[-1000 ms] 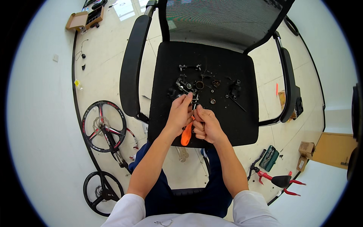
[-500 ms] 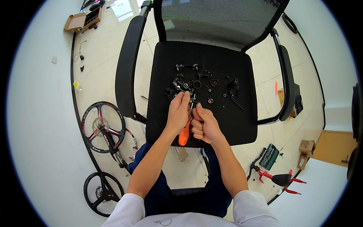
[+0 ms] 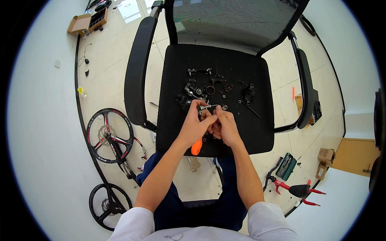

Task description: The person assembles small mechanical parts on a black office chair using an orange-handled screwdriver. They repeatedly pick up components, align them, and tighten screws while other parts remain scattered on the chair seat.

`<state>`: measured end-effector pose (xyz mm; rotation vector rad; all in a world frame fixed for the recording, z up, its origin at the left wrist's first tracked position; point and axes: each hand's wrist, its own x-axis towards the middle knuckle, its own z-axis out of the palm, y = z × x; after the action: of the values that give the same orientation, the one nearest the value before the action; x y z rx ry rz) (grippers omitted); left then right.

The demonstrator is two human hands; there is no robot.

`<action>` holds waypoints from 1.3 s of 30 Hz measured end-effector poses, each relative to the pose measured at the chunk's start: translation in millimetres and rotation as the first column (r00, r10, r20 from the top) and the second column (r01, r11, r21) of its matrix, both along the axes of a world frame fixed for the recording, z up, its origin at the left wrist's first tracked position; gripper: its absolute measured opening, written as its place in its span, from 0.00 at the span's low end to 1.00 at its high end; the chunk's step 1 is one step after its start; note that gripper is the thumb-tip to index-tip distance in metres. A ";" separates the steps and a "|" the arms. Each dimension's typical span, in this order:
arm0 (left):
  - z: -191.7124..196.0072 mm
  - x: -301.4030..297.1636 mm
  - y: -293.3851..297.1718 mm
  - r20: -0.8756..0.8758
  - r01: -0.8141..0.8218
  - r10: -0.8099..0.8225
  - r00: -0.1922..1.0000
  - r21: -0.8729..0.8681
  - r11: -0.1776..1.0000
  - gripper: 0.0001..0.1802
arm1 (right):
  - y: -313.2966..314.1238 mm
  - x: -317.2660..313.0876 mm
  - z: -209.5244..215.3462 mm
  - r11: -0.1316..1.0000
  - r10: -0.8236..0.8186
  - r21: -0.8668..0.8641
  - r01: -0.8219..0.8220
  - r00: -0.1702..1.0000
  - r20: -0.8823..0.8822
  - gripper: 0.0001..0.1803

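Above the front half of the black chair seat (image 3: 253, 132), my two hands meet. My left hand (image 3: 196, 124) is closed, pinching the thick end of a slim silvery metal rod-like piece (image 3: 208, 107). At its thin end are the closed fingertips of my right hand (image 3: 226, 126). Its exact kind is too small to tell. An orange handle (image 3: 196, 147) shows beneath my left hand, its upper part hidden. Beyond my fingers lie a metal mechanism with a lever (image 3: 193, 90), a dark ring (image 3: 210, 90) and a small round nut (image 3: 224, 107).
More parts lie on the seat: a small bar (image 3: 199, 72), a black piece (image 3: 249, 93) and a thin rod (image 3: 251, 108). Armrests (image 3: 136, 76) flank it. Spoked wheels (image 3: 109, 134) lean at left; a green case (image 3: 286, 166) and a red frame part (image 3: 283, 184) are at right.
My hands have turned and opened up slightly, bringing the silvery piece into view between them. My right hand has shifted up and a little right.
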<state>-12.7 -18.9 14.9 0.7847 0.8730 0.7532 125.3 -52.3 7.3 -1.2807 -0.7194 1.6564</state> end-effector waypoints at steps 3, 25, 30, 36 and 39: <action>-5.2 -1.9 0.6 -0.091 0.012 -0.017 0.996 -0.050 0.999 0.17 | -2.0 0.7 -16.6 0.997 -0.034 0.068 0.026 0.992 0.120 0.29; -9.8 12.5 -0.7 -0.363 -0.065 0.309 0.879 0.551 0.832 0.10 | -4.5 -15.1 -6.3 0.984 -0.162 0.103 0.145 0.969 0.184 0.28; -26.7 22.4 -1.6 -0.147 -0.238 0.335 0.931 0.452 0.859 0.17 | -9.5 -20.3 -30.2 0.929 -0.305 0.331 0.163 0.845 0.440 0.28; -19.4 19.6 -3.6 -0.127 -0.266 0.360 0.924 0.462 0.846 0.22 | -7.2 -29.5 -17.8 0.857 -0.412 0.507 0.095 0.718 0.561 0.24; -7.2 11.8 1.9 -0.036 -0.233 0.240 0.970 0.143 0.962 0.23 | -2.3 -26.9 -7.1 0.837 -0.400 0.546 -0.021 0.658 0.638 0.19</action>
<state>-0.9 -17.0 7.7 0.8338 0.9817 1.0160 98.4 -54.7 0.2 -1.5385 -1.3446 0.6130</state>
